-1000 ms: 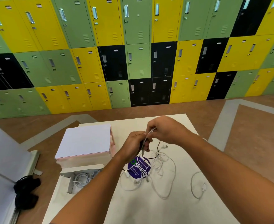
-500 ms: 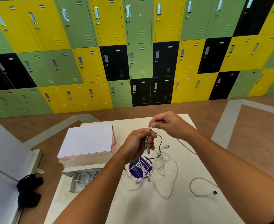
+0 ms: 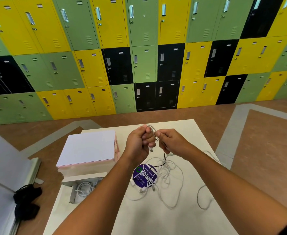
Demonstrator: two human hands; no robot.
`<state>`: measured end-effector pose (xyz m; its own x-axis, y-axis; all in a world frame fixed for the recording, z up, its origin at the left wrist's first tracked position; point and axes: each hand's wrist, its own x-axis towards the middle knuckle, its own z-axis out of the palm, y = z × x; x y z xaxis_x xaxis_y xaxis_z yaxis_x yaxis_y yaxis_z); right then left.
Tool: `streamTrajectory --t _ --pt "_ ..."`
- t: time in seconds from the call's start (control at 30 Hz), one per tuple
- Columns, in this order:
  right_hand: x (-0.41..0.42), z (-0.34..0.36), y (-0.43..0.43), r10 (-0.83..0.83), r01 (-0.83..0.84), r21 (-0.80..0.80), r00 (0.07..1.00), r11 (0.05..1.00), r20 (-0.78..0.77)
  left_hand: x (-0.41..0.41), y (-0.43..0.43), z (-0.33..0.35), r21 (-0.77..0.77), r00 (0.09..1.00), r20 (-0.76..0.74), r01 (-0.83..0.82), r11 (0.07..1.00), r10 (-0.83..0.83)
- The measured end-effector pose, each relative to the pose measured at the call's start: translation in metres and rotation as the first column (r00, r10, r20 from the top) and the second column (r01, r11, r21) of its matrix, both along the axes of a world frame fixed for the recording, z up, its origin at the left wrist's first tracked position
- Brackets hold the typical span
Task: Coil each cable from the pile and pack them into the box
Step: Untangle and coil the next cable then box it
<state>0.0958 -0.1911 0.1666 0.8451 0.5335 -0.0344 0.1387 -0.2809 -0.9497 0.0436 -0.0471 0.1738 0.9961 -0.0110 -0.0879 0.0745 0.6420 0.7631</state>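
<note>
My left hand grips a white cable in its fist above the white table; the cable arches over the fist and its plug end hangs below the fingers. My right hand pinches the same cable right beside the left hand. Below the hands lies the pile of white cables, tangled with one thin black cable. The open box at the table's left edge holds a coiled white cable. A loose stretch of white cable curls on the table to the right.
A round purple card lies under the pile. A flat white and pink box sits behind the open box. A black bundle lies on the floor at left beside a grey panel. Lockers line the far wall.
My hands have come together and risen a little. The cable that ran straight between them half a second ago now bends in a loop over my left fist.
</note>
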Motion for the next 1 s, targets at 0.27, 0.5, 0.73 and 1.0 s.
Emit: streamTrajectory --t 0.27,0.5,0.73,1.0 --pt "-0.033 -0.007 0.007 0.203 -0.140 -0.429 0.974 0.892 0.103 0.008 0.003 -0.002 0.019 0.947 -0.011 -0.320 0.947 0.320" --pt "-0.035 0.025 0.013 0.420 -0.151 -0.695 0.877 0.703 0.234 0.007 0.008 -0.034 0.537 0.906 0.208 -0.420 0.731 0.368" --pt "-0.016 0.059 0.005 0.320 0.008 -0.638 0.860 0.770 0.397 -0.011 0.007 -0.045 0.660 0.990 0.141 -0.107 0.743 0.017" --pt "0.004 0.035 -0.002 0.107 -0.019 -0.266 0.940 0.964 0.323 -0.008 0.005 -0.019 0.285 0.998 0.042 0.037 0.958 -0.051"
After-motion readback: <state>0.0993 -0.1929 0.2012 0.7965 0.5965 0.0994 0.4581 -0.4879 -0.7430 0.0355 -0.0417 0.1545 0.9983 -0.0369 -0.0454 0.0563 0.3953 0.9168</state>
